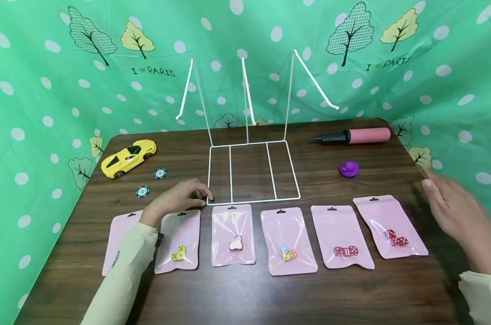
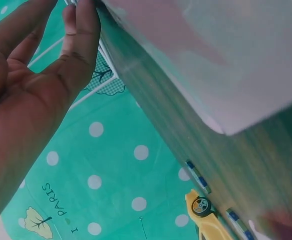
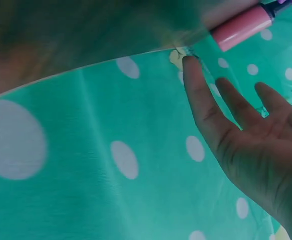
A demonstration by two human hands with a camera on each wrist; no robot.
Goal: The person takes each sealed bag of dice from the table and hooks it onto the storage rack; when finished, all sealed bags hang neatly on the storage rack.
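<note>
A white wire display rack (image 1: 251, 143) with three long hooks stands at the back middle of the table. My left hand (image 1: 184, 196) pinches its front left corner, thumb and forefinger close together at the wire. In the left wrist view, the fingers (image 2: 80, 45) overlap the rack's wires. My right hand (image 1: 458, 205) is out at the table's right edge, fingers extended and nothing held, as the right wrist view also shows. Between the hands runs a row of pink pouches with dice: yellow dice (image 1: 179, 253), pale dice (image 1: 236, 243), mixed dice (image 1: 288, 253), red dice (image 1: 345, 251).
My left forearm partly covers the leftmost pouch (image 1: 121, 225). A yellow toy car (image 1: 129, 158) and two poker chips (image 1: 142, 191) lie at left. At right are a pink hand pump (image 1: 367, 136), a purple rubber duck (image 1: 348, 169) and another red-dice pouch (image 1: 385, 216). A green curtain (image 1: 245, 27) hangs behind.
</note>
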